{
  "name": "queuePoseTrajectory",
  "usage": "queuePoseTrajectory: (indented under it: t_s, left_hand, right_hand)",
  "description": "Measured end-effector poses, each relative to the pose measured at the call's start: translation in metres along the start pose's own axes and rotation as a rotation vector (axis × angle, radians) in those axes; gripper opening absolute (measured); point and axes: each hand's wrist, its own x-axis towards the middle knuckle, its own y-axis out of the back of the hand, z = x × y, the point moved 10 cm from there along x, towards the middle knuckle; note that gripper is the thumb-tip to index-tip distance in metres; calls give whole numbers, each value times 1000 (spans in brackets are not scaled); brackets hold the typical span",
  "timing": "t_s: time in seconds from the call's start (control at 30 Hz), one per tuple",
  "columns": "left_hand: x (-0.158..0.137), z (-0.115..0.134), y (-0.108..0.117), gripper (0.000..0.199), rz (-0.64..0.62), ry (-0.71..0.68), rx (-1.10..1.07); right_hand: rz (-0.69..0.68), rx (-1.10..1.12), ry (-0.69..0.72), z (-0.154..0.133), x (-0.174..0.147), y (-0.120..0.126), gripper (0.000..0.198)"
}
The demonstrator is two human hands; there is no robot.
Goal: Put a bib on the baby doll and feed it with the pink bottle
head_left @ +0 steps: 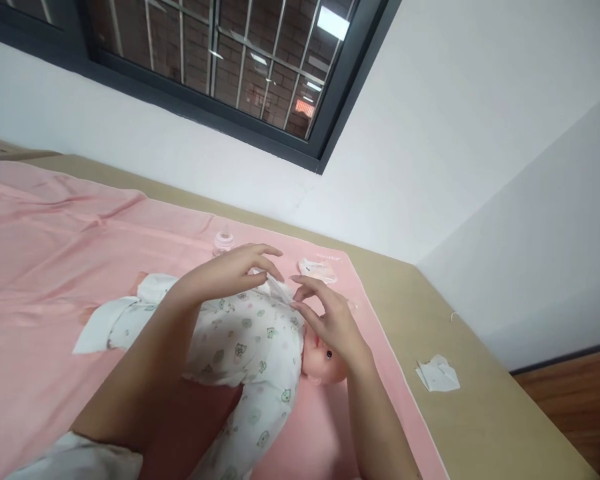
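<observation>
A baby doll (325, 363) lies on its back with its head to the right, dressed in a white outfit with green animal prints (245, 340). At the upper chest, near the neck, my left hand (240, 270) has its fingers curled on a thin white edge of the clothing. From the other side, my right hand (330, 313) pinches the same white edge between thumb and fingers, close to the doll's face. My right hand and wrist hide part of the doll's head.
A pink blanket (55, 247) covers much of the tan tabletop (390, 280). Beyond my hands stand a small baby bottle (224, 240) and a small clear packet (317, 270). A crumpled white tissue (439, 375) lies at right. Behind are a white wall and a barred window (205, 60).
</observation>
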Motion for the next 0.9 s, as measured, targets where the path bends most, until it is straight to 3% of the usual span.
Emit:
queuePoseTrajectory:
  t_s: [0.1,0.2,0.3,0.4,0.5,0.63,0.73,0.9]
  left_hand:
    - [-6,-29,24,46,109,68,-40]
    - [-20,-77,51,51,248,257,-24]
    - [-40,-119,72,52,357,412,26]
    - [-57,-144,86,54,442,518,35]
    - [-62,-150,88,53,469,548,23]
    - [-51,-138,80,53,389,497,73]
    - [-47,-133,77,54,363,482,92]
    - [-51,-132,78,55,401,495,-56]
  right_hand:
    - [-21,-16,-88,17,9,1,30]
    - [-74,-141,-195,48,16,7,15]
    - [-128,-256,-304,87,20,19,23]
    - [-111,-296,-463,130,21,38,30]
    - [27,-257,-570,167,28,61,35]
    - [191,-162,-611,205,45,75,35]
    - [277,32,-695,235,49,71,36]
    - [275,182,-798,268,44,54,38]
